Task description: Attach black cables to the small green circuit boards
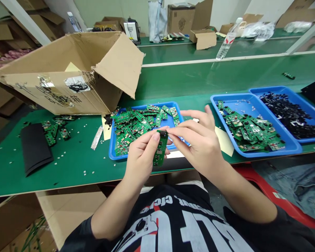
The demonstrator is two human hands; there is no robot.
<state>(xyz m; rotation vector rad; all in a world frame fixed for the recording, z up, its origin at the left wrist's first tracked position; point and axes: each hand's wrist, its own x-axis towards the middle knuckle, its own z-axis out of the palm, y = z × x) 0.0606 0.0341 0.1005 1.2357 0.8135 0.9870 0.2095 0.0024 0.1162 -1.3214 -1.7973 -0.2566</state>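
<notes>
Your left hand (140, 159) is closed on a narrow green circuit board (159, 150). Thumb and fingertips pinch its long edges and hold it upright, just in front of the shallow blue plastic tray (111, 148), over the near edge of the green desk (73, 164).

Your right hand (201, 145) comes in from the right of that tray with its fingers loosely spread. Forefinger and thumb meet at a small black part (162, 132) on the top end of the board. You cannot tell whether they grip the part or only touch it.

The tray holds a loose heap of green circuit boards (136, 124). To the right of it sits a second blue tray (267, 154) with more boards, and beyond that a third blue tray (308, 105) full of small black pieces.

To the left of the tray, a torn brown cardboard box (68, 63) lies tipped on its side with its flaps open. Near it lie a few stray green boards (54, 131) and a flat black rubber mat (35, 148). Well behind the tray, a clear plastic bottle (227, 43) stands on the far bench.
</notes>
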